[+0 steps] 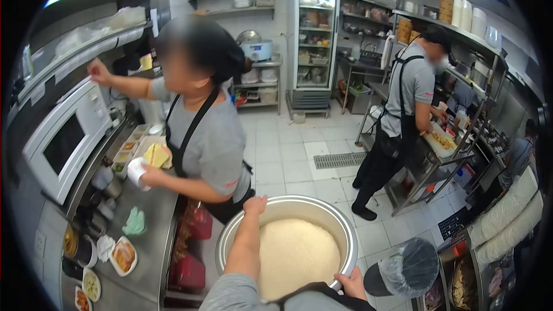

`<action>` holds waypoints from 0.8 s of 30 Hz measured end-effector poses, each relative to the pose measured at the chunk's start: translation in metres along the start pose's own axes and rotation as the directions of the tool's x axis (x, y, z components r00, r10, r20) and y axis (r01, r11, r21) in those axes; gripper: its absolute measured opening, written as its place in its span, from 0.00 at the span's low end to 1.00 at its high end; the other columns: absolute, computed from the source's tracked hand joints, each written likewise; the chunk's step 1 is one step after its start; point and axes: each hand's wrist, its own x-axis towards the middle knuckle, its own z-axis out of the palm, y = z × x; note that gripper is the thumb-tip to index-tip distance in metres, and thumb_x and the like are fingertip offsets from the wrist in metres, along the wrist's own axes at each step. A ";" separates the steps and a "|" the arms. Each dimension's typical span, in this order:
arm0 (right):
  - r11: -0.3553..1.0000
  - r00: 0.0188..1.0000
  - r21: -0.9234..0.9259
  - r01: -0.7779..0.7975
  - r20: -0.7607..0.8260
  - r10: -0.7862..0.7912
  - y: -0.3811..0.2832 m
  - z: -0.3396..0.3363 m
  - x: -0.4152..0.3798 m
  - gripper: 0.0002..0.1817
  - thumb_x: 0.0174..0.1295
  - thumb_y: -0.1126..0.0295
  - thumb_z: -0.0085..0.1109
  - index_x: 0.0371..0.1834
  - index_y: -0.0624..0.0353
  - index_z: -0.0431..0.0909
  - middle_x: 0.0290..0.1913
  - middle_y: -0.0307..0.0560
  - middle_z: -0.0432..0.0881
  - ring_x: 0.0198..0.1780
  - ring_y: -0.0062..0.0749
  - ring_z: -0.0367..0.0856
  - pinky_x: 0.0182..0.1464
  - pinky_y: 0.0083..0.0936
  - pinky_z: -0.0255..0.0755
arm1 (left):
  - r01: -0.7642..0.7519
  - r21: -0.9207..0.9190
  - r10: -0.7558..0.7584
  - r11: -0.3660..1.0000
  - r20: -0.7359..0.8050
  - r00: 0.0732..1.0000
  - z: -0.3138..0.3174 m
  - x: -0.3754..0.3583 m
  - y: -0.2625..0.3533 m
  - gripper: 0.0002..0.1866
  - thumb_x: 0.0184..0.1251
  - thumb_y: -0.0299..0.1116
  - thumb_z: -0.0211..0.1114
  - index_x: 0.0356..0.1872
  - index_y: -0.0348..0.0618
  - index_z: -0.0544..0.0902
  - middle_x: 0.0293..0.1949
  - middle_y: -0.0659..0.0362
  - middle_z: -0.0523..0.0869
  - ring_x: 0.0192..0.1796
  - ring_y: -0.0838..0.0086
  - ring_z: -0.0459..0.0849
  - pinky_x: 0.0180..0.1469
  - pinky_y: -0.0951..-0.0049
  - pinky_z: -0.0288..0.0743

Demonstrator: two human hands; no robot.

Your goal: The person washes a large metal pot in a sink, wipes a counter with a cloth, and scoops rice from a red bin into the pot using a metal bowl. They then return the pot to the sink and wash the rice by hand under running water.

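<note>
A large round metal pot (pixel 349 236) is right in front of my body, with pale grains that look like uncooked rice (pixel 299 259) inside. My left hand (pixel 254 205) is closed over the pot's far left rim, the forearm crossing above its left side. On the near right rim, my right hand (pixel 351 283) grips the edge with the thumb on top; its other fingers are partly hidden. Whether anything supports the pot from below does not show.
A co-worker (pixel 207 126) stands close ahead on the left, by a steel counter (pixel 147 253) with food trays and a white microwave (pixel 69 138). Another co-worker (pixel 403 92) works at the right. A lined bin (pixel 406 270) stands right of the pot. A drain grate (pixel 340 160) lies in the tiled floor.
</note>
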 end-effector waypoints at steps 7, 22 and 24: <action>0.985 0.988 0.097 0.146 -0.058 -0.140 -0.014 -0.025 0.101 0.21 0.45 0.81 0.56 0.45 0.70 0.66 0.37 0.49 0.78 0.35 0.31 0.78 0.40 0.25 0.72 | -0.058 -0.007 0.058 0.998 0.017 0.998 0.004 0.111 0.093 0.31 0.66 0.56 0.34 0.47 0.46 0.79 0.49 0.51 0.80 0.52 0.59 0.77 0.53 0.58 0.69; 0.976 0.980 0.216 0.000 0.196 -0.043 -0.091 0.003 0.377 0.20 0.51 0.79 0.57 0.48 0.70 0.65 0.44 0.54 0.76 0.42 0.31 0.78 0.39 0.29 0.75 | 0.050 0.050 -0.049 0.997 -0.029 0.998 -0.011 0.365 0.128 0.31 0.66 0.58 0.34 0.48 0.47 0.79 0.49 0.54 0.80 0.53 0.62 0.77 0.54 0.59 0.68; 0.988 0.994 0.138 0.076 0.069 -0.086 -0.090 0.016 0.428 0.22 0.51 0.79 0.57 0.50 0.71 0.63 0.44 0.54 0.76 0.42 0.32 0.78 0.41 0.28 0.74 | 0.022 0.023 -0.021 0.999 -0.033 0.999 -0.028 0.425 0.138 0.31 0.66 0.58 0.33 0.48 0.47 0.78 0.49 0.54 0.80 0.54 0.61 0.76 0.54 0.58 0.68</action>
